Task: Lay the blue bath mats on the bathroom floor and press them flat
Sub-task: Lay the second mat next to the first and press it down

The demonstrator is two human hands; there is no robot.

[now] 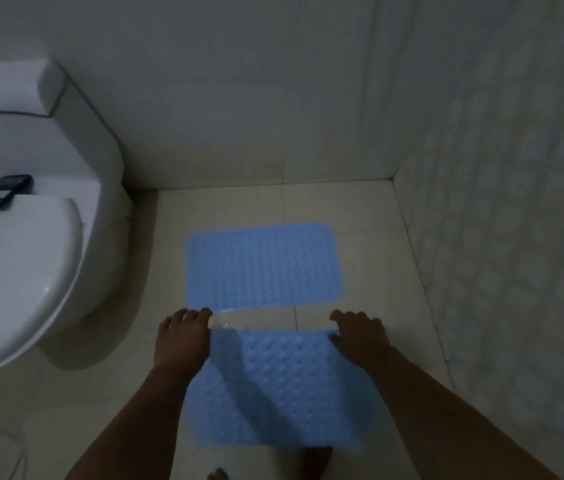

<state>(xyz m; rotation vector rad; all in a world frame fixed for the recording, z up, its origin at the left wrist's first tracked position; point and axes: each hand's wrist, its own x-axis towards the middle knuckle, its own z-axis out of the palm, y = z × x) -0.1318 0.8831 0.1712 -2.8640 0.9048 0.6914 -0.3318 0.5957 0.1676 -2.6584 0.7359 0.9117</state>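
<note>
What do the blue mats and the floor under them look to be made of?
Far mat and near mat: probably soft rubber or PVC, matte, going by the moulded bumps and small holes. Floor: likely glazed ceramic tile, pale and slightly glossy, with grout lines visible.

Far mat (265, 268): we note soft blue rubber or plastic, matt, its face covered in small raised bumps. Near mat (287, 389): we see the same blue, bumpy material, dotted with tiny holes. Floor (360, 209): we record pale, smooth tiles with a faint sheen. Toilet (24, 258): we list glossy, smooth white ceramic or plastic. Phone (0, 191): we note a dark, shiny casing.
</note>
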